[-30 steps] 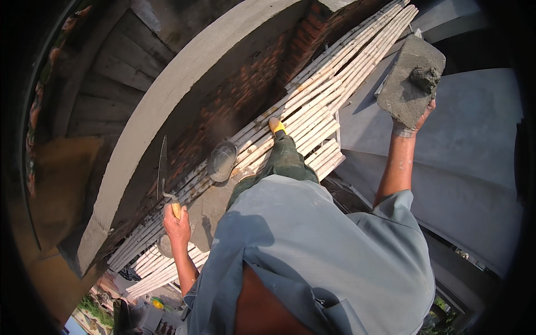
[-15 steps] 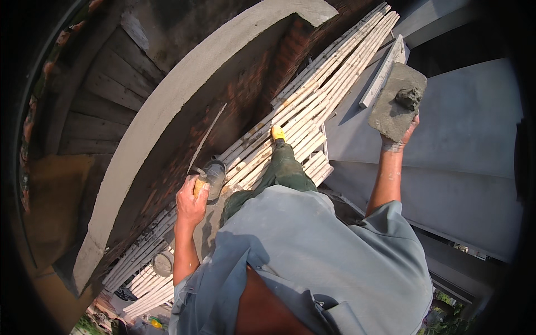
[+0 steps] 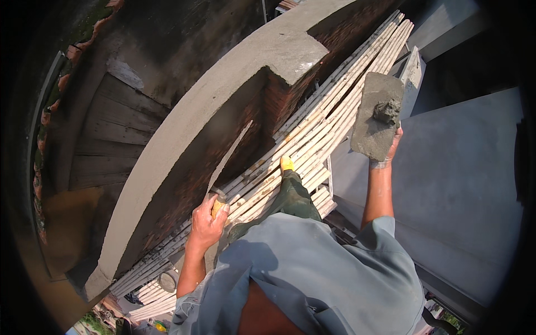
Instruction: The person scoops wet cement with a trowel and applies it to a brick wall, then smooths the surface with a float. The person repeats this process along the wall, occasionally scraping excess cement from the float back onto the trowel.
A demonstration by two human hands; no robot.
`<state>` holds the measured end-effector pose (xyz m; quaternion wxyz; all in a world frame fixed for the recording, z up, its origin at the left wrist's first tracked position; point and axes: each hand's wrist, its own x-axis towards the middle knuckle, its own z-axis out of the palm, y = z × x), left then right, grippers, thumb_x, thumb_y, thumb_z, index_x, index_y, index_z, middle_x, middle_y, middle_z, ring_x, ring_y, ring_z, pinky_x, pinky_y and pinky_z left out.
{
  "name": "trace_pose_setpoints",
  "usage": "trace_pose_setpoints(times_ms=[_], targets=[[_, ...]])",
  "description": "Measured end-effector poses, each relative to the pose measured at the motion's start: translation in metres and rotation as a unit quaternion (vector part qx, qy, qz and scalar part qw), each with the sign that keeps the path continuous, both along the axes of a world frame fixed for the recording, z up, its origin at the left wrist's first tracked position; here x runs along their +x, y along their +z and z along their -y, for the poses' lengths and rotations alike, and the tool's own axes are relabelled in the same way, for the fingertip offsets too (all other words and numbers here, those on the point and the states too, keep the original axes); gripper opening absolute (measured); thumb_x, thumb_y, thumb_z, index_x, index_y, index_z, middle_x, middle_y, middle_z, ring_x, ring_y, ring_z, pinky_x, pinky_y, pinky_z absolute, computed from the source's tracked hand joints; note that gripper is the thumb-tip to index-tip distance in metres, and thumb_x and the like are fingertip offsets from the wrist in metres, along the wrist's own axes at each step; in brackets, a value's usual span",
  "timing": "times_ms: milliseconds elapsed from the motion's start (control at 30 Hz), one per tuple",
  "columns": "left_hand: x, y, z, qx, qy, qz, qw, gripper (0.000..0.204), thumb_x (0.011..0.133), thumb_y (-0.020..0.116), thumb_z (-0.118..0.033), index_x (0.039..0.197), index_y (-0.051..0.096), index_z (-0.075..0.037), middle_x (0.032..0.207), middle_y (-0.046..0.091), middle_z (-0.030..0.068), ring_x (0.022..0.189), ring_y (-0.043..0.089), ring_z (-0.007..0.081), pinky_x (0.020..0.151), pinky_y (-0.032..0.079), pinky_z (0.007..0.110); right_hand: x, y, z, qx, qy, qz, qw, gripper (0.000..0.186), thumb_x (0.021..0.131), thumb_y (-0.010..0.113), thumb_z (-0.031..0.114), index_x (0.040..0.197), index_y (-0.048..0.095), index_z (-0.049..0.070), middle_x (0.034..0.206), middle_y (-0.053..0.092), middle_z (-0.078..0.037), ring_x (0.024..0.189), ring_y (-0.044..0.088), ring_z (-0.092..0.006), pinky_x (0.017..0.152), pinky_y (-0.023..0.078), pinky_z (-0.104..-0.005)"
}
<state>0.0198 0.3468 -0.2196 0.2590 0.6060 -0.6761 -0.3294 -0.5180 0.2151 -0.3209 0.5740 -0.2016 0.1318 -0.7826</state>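
A trowel's wooden handle is gripped in my left hand, its long blade pointing up and to the right beside a rendered, curved wall top. My right hand holds a flat, mortar-coated board from below, its fingers partly hidden, with a lump of wet mortar on it. The wall's inner face shows red brick. My yellow-tipped shoe rests on a walkway of bundled pale poles between my hands.
A pale plank stands beyond the board, over a smooth grey surface to the right. Dark curved boards and broken red tiles lie left of the wall. A round container sits on the poles at lower left.
My left hand with the trowel has moved right in the view, the board left and down. The view has shifted, showing more of the wall's corner at top; the bucket beside my foot is now out of sight.
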Motion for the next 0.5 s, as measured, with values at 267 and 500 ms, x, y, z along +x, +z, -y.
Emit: trace_pose_setpoints(times_ms=[267,500], targets=[[-0.111,0.076,0.103,-0.084,-0.110,0.089,0.986,0.032,0.093,0.076,-0.022,0.105,0.063,0.004,0.090,0.061,0.0228,0.078,0.059,0.0467,0.069,0.050,0.046,-0.052,-0.011,0.020,0.055,0.027,0.059,0.996,0.070,0.093,0.075,0.047,0.147,0.056,0.006,0.145,0.061,-0.017,0.133,0.058,-0.0354,0.114,0.049,-0.0527],[-0.171,0.124,0.154,-0.185,-0.125,0.226,0.948,0.027,0.091,0.076,-0.018,0.111,0.067,-0.001,0.093,0.066,0.0191,0.079,0.065,0.0424,0.068,0.052,0.046,-0.051,-0.001,0.023,0.054,0.128,0.095,0.986,0.078,0.090,0.076,0.051,0.149,0.054,0.005,0.145,0.061,-0.018,0.130,0.060,-0.0377,0.113,0.050,-0.0543]])
